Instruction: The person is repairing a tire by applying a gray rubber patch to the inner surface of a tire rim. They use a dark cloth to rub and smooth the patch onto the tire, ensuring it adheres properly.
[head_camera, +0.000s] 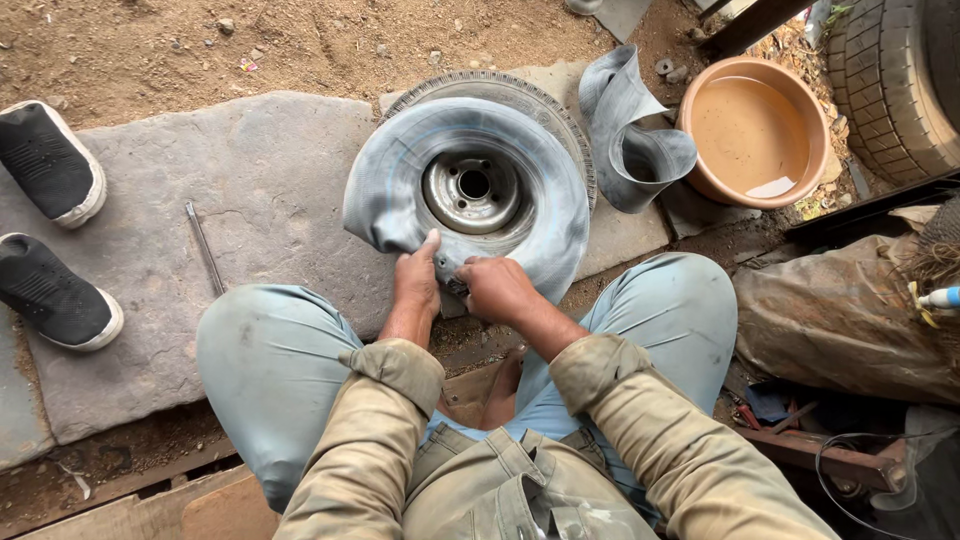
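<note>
Far left: two black shoes (50, 225) with white soles on grey stone slab (270, 170). Thin metal rod (205, 247) lying on slab, apart from shoes. Centre: small wheel rim (472, 188) flat on slab, grey inner tube (500, 135) draped over it. Left hand (417, 275) pressed on tube's near edge, thumb up. Right hand (492, 287) closed, pinching at tube beside left; exact grip hidden. Right: loose rubber strip (630, 140), orange basin (755, 130) of murky water, large tyre (895, 80); brown sack (840, 315) below, no visible label.
</note>
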